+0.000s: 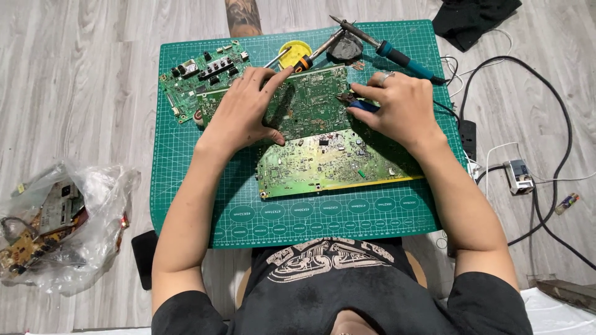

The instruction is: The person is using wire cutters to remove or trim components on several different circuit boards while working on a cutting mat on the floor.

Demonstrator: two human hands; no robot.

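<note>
My left hand (248, 108) rests flat on a green circuit board (307, 99), holding it down on the green cutting mat (186, 167). My right hand (400, 105) grips small blue-handled pliers (357, 102), whose tips touch that board's right edge. A second, lighter green circuit board (335, 164) lies just below, partly under the first. A third circuit board (198, 77) lies at the mat's far left corner.
A soldering iron (385, 49), a screwdriver (307, 59) and a yellow round tin (295, 49) lie at the mat's far edge. A plastic bag (62, 229) of electronic parts sits left. Cables, a power strip (467, 136) and a black cloth (472, 18) lie right.
</note>
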